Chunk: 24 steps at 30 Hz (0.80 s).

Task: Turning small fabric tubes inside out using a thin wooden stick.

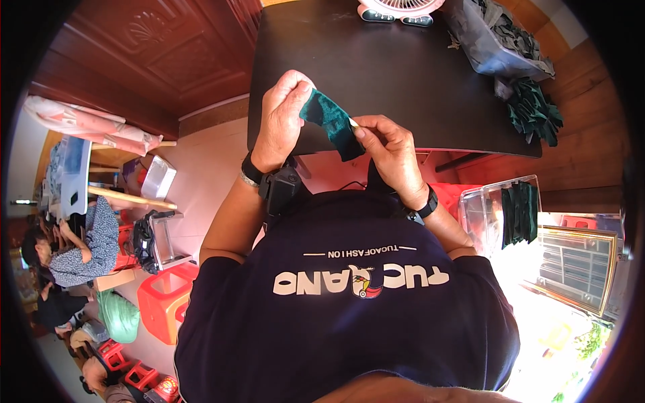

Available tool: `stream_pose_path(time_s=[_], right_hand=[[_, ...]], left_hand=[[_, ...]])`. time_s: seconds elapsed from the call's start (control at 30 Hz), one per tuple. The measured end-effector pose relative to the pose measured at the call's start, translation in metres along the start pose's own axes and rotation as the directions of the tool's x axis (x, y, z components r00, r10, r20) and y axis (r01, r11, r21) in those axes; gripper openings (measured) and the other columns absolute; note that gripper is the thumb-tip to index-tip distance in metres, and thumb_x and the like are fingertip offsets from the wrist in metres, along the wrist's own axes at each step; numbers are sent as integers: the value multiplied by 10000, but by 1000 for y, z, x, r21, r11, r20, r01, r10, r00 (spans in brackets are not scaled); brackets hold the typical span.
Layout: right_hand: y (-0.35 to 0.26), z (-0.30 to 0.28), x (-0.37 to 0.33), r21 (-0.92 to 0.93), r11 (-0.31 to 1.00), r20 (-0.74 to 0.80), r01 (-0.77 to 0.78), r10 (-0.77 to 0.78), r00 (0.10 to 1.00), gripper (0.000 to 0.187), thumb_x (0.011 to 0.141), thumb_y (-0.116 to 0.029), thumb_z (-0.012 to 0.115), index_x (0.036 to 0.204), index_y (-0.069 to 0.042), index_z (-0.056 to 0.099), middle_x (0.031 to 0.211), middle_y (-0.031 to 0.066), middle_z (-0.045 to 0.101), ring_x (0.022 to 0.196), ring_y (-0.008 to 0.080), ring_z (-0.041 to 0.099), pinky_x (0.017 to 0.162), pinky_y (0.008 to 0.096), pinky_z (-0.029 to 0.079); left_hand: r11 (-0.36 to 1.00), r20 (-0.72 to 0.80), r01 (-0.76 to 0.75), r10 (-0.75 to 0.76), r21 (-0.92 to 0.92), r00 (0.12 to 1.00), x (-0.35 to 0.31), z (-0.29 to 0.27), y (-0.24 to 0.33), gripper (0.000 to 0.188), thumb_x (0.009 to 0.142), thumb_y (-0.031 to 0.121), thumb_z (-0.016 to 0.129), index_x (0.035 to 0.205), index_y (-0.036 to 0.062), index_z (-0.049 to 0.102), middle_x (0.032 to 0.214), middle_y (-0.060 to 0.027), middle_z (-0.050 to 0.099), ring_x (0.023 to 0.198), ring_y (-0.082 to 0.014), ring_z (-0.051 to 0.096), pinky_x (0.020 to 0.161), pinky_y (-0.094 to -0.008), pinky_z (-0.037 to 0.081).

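Observation:
A dark green strip of velvety fabric (pixel 327 115) stretches between my two hands, just over the near edge of the black table. My left hand (pixel 285 111) is closed on its upper left end, thumb pressed against the fingers. At the strip's right edge, my right hand (pixel 390 144) pinches the cloth between thumb and forefinger. The strip's lower end hangs down between the hands, its surface creased and shiny.
A pink fan (pixel 401 8) stands at the table's (pixel 316 54) far edge. Far right are a clear bin (pixel 487 47) of grey cloth and a pile of green strips (pixel 534 111). Green cloth hangs over a clear box (pixel 478 215) at right. A red stool (pixel 164 302) stands left; people sit beyond.

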State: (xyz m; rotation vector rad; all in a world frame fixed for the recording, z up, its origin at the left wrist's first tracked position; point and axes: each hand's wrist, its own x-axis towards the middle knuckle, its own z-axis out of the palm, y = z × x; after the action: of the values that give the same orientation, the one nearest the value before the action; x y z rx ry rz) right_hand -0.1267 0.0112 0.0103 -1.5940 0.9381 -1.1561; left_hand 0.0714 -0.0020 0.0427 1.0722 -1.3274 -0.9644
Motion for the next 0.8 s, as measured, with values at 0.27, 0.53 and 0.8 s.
stream_pose_path(time_s=[0.27, 0.53, 0.8], right_hand=[[-6, -4, -1, -238, 963, -39, 124, -137, 990, 150, 817, 25, 653, 958, -17, 678, 808, 34, 628, 712, 90, 580, 645, 218, 469], [4, 2, 4, -78, 988, 20, 131, -130, 991, 107, 855, -38, 627, 949, -22, 675, 747, 27, 624, 638, 99, 596, 575, 244, 484], [6, -7, 5, 404, 816, 347, -413, 281, 895, 205, 960, -163, 508, 1009, -1, 623, 701, 1, 578, 529, 40, 460, 449, 179, 339]], left_hand=[[972, 35, -187, 184, 141, 982, 7, -11, -10, 162, 915, 170, 469, 806, 55, 502, 734, 24, 469, 674, -52, 417, 607, -207, 348], [996, 282, 45, -22, -73, 959, 17, -15, 5, 342, 959, 322, 388, 1040, 34, 554, 821, -32, 573, 701, -74, 497, 613, -216, 387], [790, 290, 121, 74, -601, 954, 22, -6, -8, 396, 795, 212, 456, 1096, -19, 572, 1024, -193, 608, 856, -233, 571, 821, -341, 445]])
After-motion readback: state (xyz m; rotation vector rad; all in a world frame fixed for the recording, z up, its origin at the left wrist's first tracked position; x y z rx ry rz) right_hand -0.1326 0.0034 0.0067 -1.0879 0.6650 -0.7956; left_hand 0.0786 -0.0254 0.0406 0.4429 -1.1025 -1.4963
